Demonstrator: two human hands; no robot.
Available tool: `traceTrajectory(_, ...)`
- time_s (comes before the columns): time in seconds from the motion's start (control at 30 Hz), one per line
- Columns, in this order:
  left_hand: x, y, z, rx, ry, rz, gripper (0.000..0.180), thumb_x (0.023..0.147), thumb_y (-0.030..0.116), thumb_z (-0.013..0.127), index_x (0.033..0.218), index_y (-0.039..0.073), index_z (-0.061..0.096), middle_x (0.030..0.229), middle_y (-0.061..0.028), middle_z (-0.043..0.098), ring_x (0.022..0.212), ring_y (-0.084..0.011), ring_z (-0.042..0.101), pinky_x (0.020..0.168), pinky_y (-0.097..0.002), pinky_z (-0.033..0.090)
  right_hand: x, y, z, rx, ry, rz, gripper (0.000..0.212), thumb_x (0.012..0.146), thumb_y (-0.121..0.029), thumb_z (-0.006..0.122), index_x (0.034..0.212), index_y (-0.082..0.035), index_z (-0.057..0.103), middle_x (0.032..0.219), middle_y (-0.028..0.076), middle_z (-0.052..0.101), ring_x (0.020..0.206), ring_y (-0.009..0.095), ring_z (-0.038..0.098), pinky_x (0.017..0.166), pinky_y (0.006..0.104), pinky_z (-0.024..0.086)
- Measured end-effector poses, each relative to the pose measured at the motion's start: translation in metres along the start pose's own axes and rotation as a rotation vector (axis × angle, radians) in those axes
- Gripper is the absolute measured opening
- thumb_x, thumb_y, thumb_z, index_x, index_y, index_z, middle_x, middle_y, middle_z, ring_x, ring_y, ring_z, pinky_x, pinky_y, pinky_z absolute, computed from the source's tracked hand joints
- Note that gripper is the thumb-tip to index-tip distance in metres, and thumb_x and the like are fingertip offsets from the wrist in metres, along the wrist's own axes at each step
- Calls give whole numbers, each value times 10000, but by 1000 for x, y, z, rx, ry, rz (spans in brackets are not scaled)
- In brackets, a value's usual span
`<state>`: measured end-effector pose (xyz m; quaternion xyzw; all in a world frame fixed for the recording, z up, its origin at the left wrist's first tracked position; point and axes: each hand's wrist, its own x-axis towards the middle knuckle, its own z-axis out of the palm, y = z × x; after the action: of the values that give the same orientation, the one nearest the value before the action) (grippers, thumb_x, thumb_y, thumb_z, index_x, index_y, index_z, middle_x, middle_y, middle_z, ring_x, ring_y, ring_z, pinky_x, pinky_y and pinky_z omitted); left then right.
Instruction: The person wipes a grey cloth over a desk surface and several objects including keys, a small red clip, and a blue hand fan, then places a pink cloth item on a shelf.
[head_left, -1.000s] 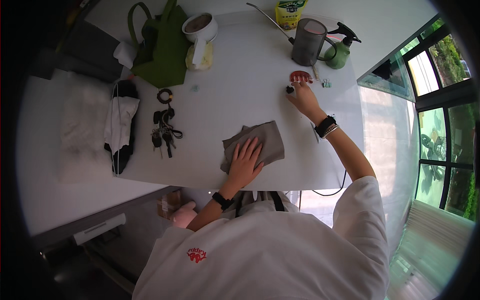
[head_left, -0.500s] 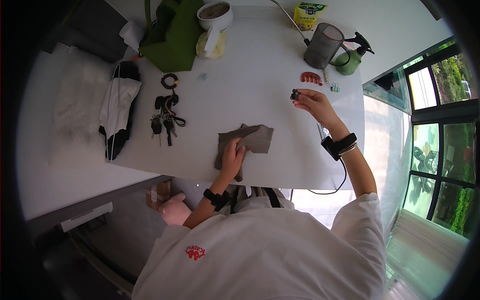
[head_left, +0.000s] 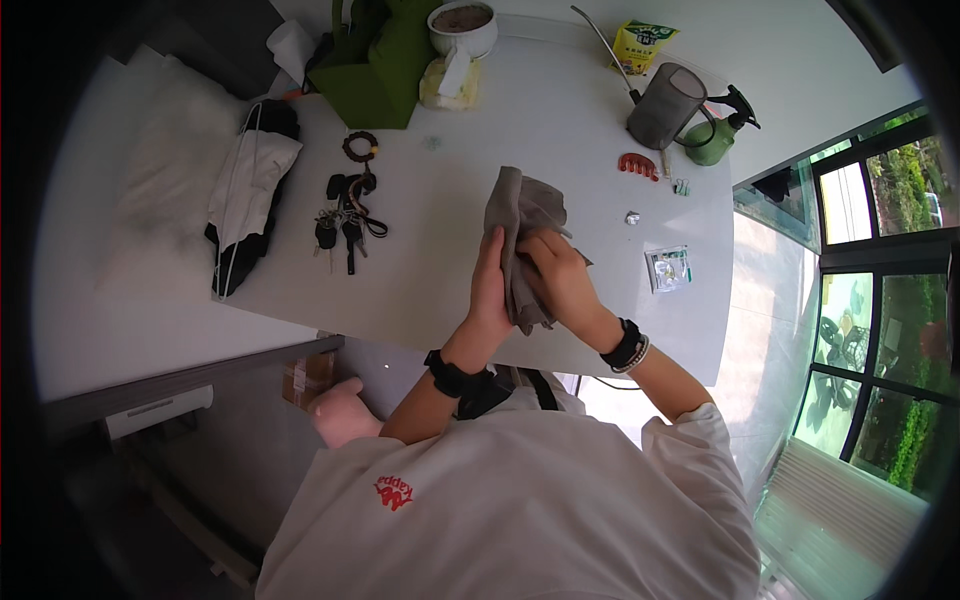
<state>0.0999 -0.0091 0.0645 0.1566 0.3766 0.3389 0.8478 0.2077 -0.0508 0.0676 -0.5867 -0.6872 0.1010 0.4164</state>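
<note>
A grey-brown cloth (head_left: 535, 205) is held up between my two hands near the front middle of the white table (head_left: 590, 100). My left hand (head_left: 489, 285) grips its left side, with the thumb along the fold. My right hand (head_left: 560, 275) presses into the cloth from the right, fingers curled. The cloth hangs in loose folds below the hands. Whether anything lies inside it is hidden. To the right of my hands, a small shiny piece (head_left: 632, 217) lies on the table, too small to name. Nearer me is a small flat packet (head_left: 668, 269), white and green.
A red-brown comb (head_left: 638, 167), grey watering can (head_left: 667, 105), green spray bottle (head_left: 712, 145) and yellow pouch (head_left: 640, 48) stand or lie at the far right. Keys (head_left: 350, 215) and a beaded bracelet (head_left: 360, 146) lie left. Behind are a green bag (head_left: 365, 85) and white pot (head_left: 465, 38).
My right hand has come left from the table's right side and gripped the cloth; the small dark thing it pinched no longer shows there. The cloth is raised and bunched. The packet is uncovered.
</note>
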Motion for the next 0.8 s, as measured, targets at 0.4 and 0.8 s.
traceTrajectory(0.4,19,-2,-43,-41,196,100,410,903,375,345,1100,59,515,1032,-87,565,929,-226,552,807,-343,454,-34,91,-44,-10,19,463,243,759,-53,570,999,-22,575,932,143,565,858,282,562,749,363,467)
traceTrajectory(0.8,33,-15,-72,0,-104,-182,405,891,327,388,1175,50,467,1115,-94,530,972,-233,529,823,-360,451,-48,165,-58,-347,-77,609,217,759,-156,594,955,-64,590,919,119,569,829,274,565,713,374,468)
